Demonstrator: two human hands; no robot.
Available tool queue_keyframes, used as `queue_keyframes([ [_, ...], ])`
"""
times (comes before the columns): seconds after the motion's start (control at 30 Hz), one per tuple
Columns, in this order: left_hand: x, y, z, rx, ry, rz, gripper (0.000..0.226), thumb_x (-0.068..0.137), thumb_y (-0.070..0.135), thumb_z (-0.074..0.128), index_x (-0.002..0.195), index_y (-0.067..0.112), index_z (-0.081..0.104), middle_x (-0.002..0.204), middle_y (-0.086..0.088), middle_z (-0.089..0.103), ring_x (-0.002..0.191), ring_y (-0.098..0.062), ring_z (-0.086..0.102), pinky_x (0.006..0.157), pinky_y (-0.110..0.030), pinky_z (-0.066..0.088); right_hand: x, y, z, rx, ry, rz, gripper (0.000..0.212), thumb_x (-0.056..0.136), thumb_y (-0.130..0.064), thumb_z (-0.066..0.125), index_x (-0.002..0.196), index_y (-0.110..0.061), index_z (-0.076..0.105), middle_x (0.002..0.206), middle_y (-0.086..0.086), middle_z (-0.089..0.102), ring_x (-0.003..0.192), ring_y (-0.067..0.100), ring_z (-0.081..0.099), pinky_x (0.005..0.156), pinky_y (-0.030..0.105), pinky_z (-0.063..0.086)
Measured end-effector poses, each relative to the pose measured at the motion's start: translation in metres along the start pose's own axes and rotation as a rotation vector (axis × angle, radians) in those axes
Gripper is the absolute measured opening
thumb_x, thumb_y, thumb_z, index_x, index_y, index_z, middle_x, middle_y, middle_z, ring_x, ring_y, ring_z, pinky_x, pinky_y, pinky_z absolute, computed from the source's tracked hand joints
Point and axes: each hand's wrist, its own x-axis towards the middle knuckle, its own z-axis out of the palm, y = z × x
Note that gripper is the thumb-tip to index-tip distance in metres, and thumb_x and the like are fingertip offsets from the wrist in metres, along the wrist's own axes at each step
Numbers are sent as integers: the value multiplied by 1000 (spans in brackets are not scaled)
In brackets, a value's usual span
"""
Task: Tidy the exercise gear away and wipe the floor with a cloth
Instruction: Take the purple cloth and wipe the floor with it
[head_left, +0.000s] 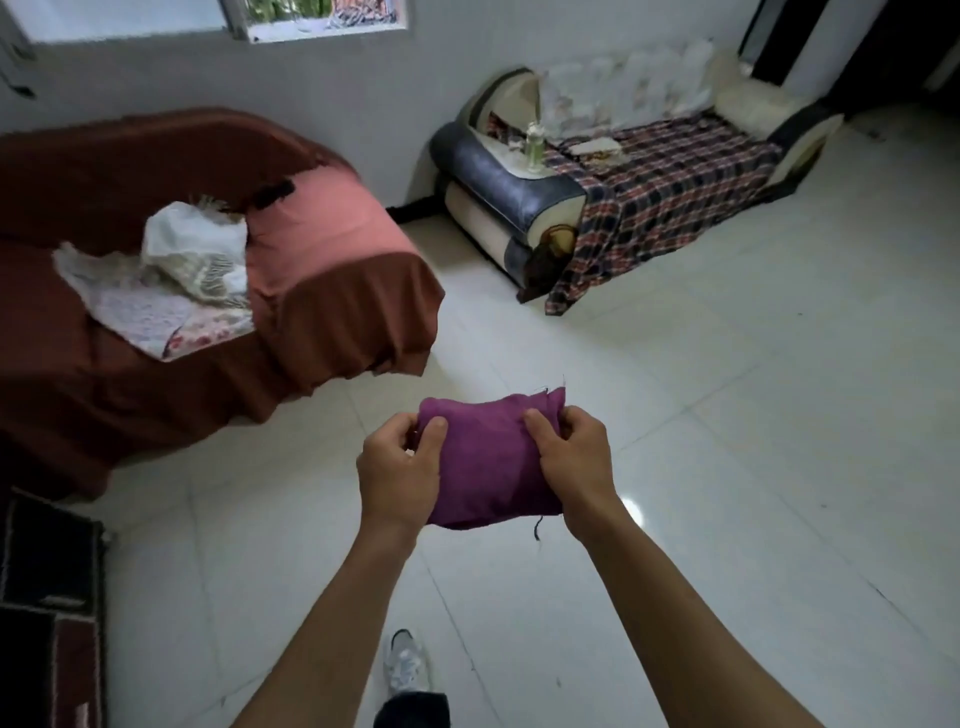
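A purple cloth (488, 457), folded into a small bundle, hangs in the air in front of me above the white tiled floor (727, 467). My left hand (397, 467) pinches its left edge, thumb on top. My right hand (574, 457) grips its right edge, fingers curled around the fabric. A loose dark thread dangles from the cloth's lower right corner. No exercise gear shows in the view.
A sofa under a brown cover (322, 291) with white and floral fabrics (176, 280) stands at the left. A second sofa with a plaid blanket (665, 192) and a bottle (534, 148) sits at the back. A dark rug (47, 597) lies at lower left. My shoe (405, 665) shows below.
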Motion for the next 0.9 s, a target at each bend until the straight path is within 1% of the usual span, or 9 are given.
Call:
queue_keyframes([
  [0.07, 40, 7, 18, 4, -56, 40, 20, 98, 33, 58, 90, 16, 66, 84, -1, 68, 81, -18, 66, 70, -34, 60, 33, -9, 1, 21, 73, 0, 23, 95, -30, 62, 92, -7, 64, 85, 5, 66, 76, 15, 60, 66, 25, 47],
  [0.1, 59, 10, 26, 2, -74, 64, 20, 98, 32, 59, 92, 15, 67, 85, 0, 68, 81, -17, 66, 70, -33, 60, 48, -13, 3, 21, 104, 0, 24, 95, -31, 63, 91, -8, 64, 86, 7, 67, 77, 17, 61, 67, 29, 51],
  [0.13, 78, 13, 33, -2, -86, 88, 20, 97, 32, 59, 93, 14, 68, 85, 1, 68, 81, -16, 66, 70, -33, 59, 64, -19, 7, 20, 127, 5, 24, 94, -32, 63, 90, -8, 64, 88, 9, 68, 80, 21, 63, 71, 35, 55],
  [0.23, 137, 17, 48, -5, -135, 101, 22, 97, 32, 60, 88, 12, 67, 79, 4, 65, 76, -16, 64, 65, -31, 56, 110, -34, 26, 30, 200, 34, 24, 93, -32, 64, 90, -8, 65, 91, 13, 70, 88, 29, 66, 81, 46, 57],
  [0.37, 207, 22, 60, -19, -223, 85, 23, 97, 33, 60, 87, 13, 66, 79, 1, 66, 75, -16, 63, 61, -25, 51, 161, -58, 51, 53, 259, 41, 24, 92, -32, 66, 88, -8, 64, 94, 17, 69, 81, 24, 62, 82, 46, 55],
  [0.53, 289, 38, 76, -11, -294, 93, 23, 97, 29, 61, 77, 18, 61, 69, 5, 59, 62, -8, 53, 51, -10, 38, 227, -86, 78, 79, 308, 66, 22, 90, -32, 66, 88, -10, 65, 93, 14, 70, 92, 32, 67, 85, 48, 57],
  [0.63, 333, 46, 90, -6, -313, 108, 28, 96, 27, 62, 70, 22, 56, 64, 7, 56, 58, -7, 49, 51, -12, 36, 267, -98, 90, 80, 325, 66, 23, 91, -33, 66, 87, -10, 65, 92, 14, 70, 91, 33, 67, 84, 50, 57],
  [0.77, 403, 60, 118, -7, -303, 143, 30, 94, 24, 64, 65, 20, 55, 60, 7, 53, 55, -8, 44, 55, -24, 36, 339, -118, 105, 121, 343, 57, 22, 91, -33, 67, 86, -11, 67, 90, 11, 71, 84, 25, 66, 85, 49, 57],
  [0.9, 479, 79, 153, 67, -286, 230, 22, 93, 24, 65, 74, 13, 63, 65, 3, 60, 59, -11, 48, 56, -28, 40, 420, -142, 117, 182, 344, -7, 15, 92, -33, 66, 86, -20, 66, 93, 2, 72, 90, 21, 68, 90, 45, 58],
])
